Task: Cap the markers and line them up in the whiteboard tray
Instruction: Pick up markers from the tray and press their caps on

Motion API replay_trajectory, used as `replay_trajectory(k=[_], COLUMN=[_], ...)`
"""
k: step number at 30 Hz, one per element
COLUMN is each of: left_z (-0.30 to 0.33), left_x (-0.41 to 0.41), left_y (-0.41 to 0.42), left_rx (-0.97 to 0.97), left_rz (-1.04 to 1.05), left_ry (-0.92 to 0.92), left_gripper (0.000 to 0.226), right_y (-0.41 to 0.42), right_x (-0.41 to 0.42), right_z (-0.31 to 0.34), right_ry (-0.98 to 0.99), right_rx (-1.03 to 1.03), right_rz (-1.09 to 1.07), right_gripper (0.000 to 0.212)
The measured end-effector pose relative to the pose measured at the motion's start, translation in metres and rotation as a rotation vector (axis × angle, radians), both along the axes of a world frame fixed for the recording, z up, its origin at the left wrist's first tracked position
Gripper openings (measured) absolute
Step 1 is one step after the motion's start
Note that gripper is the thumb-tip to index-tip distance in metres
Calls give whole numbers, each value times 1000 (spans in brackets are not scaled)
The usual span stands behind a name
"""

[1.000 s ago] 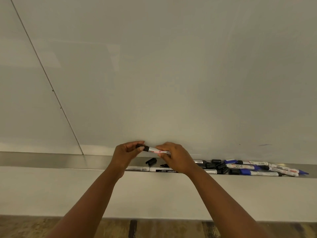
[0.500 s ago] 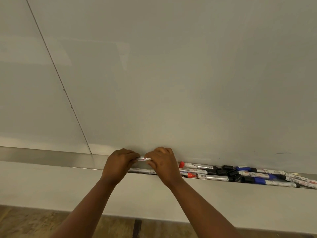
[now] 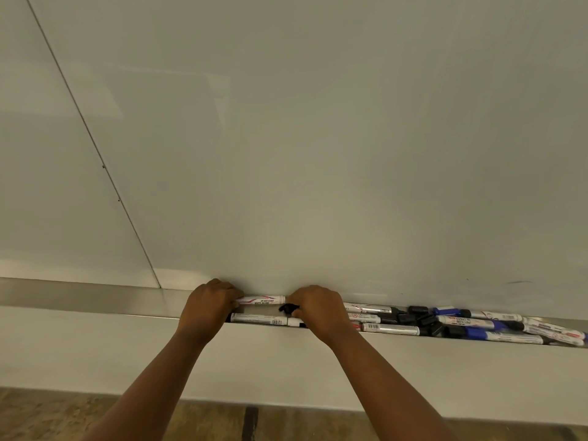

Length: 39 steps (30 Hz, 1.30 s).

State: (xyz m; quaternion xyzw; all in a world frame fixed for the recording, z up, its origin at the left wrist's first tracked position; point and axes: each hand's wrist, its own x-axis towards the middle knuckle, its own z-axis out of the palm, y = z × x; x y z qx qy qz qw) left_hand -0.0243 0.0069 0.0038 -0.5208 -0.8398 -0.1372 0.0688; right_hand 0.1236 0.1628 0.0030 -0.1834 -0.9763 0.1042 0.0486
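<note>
Nearest, the tray (image 3: 79, 297) lip hides part of a front marker (image 3: 259, 319) lying flat along the channel. Just behind it, the left hand (image 3: 206, 308) curls over the left end of the held marker (image 3: 262, 299), fingers closed round that end; the right hand (image 3: 318, 310) curls near the other end, apparently pinching a loose cap (image 3: 288, 308), though the grip itself is hidden.

The held marker sits low in the tray against the whiteboard (image 3: 286, 154), its long axis level and parallel to the tray, left to right. Which end carries its cap is hidden under the hands.

Risks, as I judge them: the cap could slip and drop among the markers, or the marker could roll forward onto the front one. The pile (image 3: 461, 323) at right lies crossed and could snag later lining up.
</note>
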Motion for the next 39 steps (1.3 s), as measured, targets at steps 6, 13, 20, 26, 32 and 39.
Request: replay_trajectory(k=[6, 13, 20, 26, 32, 39], left_z=[-1, 26, 42, 45, 41, 37], left_x=[-1, 15, 21, 12, 14, 24], left_y=[2, 14, 14, -2, -5, -2], left_rx=[-52, 376, 333, 504, 689, 764], left_rz=[78, 121, 15, 171, 256, 299], left_ry=[-73, -607, -1251, -1212, -1270, -1329], left_gripper=[15, 19, 15, 22, 13, 24], right_y=[0, -14, -36, -38, -43, -42], right_x=[1, -2, -15, -12, -10, -11], right_z=[-4, 23, 30, 12, -9, -17], right_ry=[32, 518, 547, 414, 152, 26], right_rx=[124, -221, -198, -259, 78, 46], right_rz=[108, -65, -50, -27, 228, 139], right_gripper=[21, 20, 23, 21, 19, 30])
